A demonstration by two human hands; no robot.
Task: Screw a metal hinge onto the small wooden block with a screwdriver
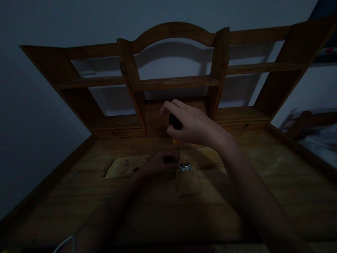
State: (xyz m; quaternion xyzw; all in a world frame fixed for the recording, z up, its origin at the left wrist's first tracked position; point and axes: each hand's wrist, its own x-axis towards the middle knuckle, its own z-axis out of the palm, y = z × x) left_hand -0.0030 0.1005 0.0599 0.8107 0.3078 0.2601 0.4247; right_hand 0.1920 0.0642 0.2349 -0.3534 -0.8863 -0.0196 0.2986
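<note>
My right hand [187, 121] grips the black and yellow handle of a screwdriver [175, 122], which stands upright with its shaft pointing down. The tip of the shaft meets a small metal hinge [185, 167] on the desk. My left hand [163, 162] is low beside the hinge, its fingertips pinched close to the shaft's tip. Whatever lies between those fingers is hidden. Just in front of the hinge, and touching it, is a small square wooden block [188, 183].
Behind the hands lies a longer pale board [125, 166] with dark marks. A thin metal piece [74, 175] rests at the left. A wooden shelf unit [175, 82] rises along the desk's back edge. A white cable [56, 246] crosses the lower left. The light is dim.
</note>
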